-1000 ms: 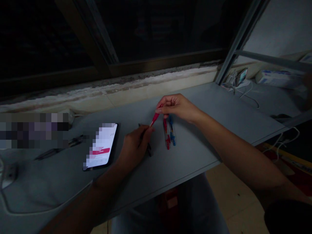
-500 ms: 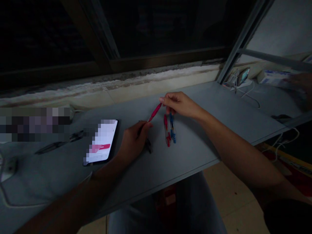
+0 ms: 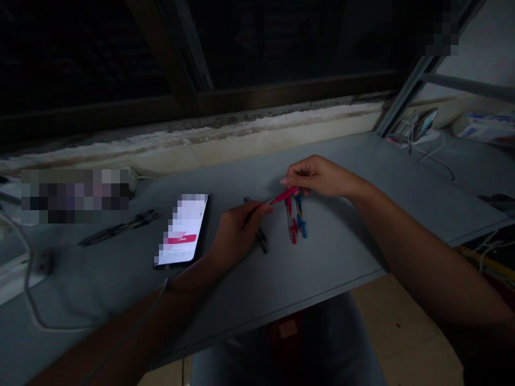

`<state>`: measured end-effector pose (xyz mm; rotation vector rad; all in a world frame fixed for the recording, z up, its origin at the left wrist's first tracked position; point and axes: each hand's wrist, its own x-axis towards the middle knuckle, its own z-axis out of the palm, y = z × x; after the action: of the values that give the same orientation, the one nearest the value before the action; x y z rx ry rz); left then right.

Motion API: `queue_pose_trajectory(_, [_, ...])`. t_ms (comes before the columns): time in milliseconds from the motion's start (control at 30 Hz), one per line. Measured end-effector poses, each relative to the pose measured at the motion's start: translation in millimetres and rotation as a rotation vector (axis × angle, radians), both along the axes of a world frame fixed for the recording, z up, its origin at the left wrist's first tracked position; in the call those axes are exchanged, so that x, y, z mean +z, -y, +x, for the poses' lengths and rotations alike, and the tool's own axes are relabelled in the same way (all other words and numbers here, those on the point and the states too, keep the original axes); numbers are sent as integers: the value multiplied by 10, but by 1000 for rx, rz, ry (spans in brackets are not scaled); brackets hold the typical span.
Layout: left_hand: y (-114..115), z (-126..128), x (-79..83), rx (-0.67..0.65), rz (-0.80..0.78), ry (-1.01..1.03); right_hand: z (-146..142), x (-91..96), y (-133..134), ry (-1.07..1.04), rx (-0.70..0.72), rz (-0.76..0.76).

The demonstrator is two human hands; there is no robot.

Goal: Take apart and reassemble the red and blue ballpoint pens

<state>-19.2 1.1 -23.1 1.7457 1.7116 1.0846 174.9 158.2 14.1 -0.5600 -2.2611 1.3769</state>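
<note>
A pen with a pink grip (image 3: 285,195) slants up between my two hands, above the desk. My left hand (image 3: 237,228) is closed around its rear part, which is mostly hidden. At the pink end, the fingers of my right hand (image 3: 317,174) are pinched together on the pen, though the exact contact is hard to see. Below my right hand lie a red pen (image 3: 292,225) and a blue pen (image 3: 300,220), side by side on the desk. A dark pen (image 3: 262,241) lies partly hidden behind my left hand.
A phone with a lit screen (image 3: 185,230) lies left of my left hand on the grey desk (image 3: 333,252). Farther left are a dark pen (image 3: 116,228) and a white cable (image 3: 30,300). At the back right stands another phone (image 3: 426,123) among cables.
The view has shifted, so the desk things appear farther right. The pink pen has tilted flatter, its pink end now lower and closer over the red and blue pens.
</note>
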Motion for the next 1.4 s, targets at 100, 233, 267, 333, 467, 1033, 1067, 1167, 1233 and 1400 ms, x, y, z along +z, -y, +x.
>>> queue_pose_trajectory(100, [7,13,-5,15,-8,47,-1,-16,17,-49,-32,-2])
queue_pose_trajectory(233, [17,28,-4,59,-12,99,-21,-5,48,-88,20,-119])
queue_pose_trajectory(267, [20,28,-2,55,-9,104,-38,-2,47,-71,7,-142])
queue_pose_trajectory(333, [23,24,6,34,-1,107,-91,-4,30,0,-34,-170])
queue_pose_trajectory(467, [17,6,22,29,19,109,-241,-43,-4,112,-101,-192])
queue_pose_trajectory(1033, [117,70,76,-10,21,87,-322,-95,393,-296,-143,-381])
queue_pose_trajectory(1067, [123,82,77,12,23,64,-334,-86,424,-305,-187,-361])
queue_pose_trajectory(1167, [150,111,65,30,19,41,-365,-59,497,-316,-240,-358])
queue_pose_trajectory(1233, [174,117,54,31,35,70,-371,-50,501,-293,-246,-354])
queue_pose_trajectory(1400, [219,94,44,-203,170,40,-330,-89,377,-247,-262,-371])
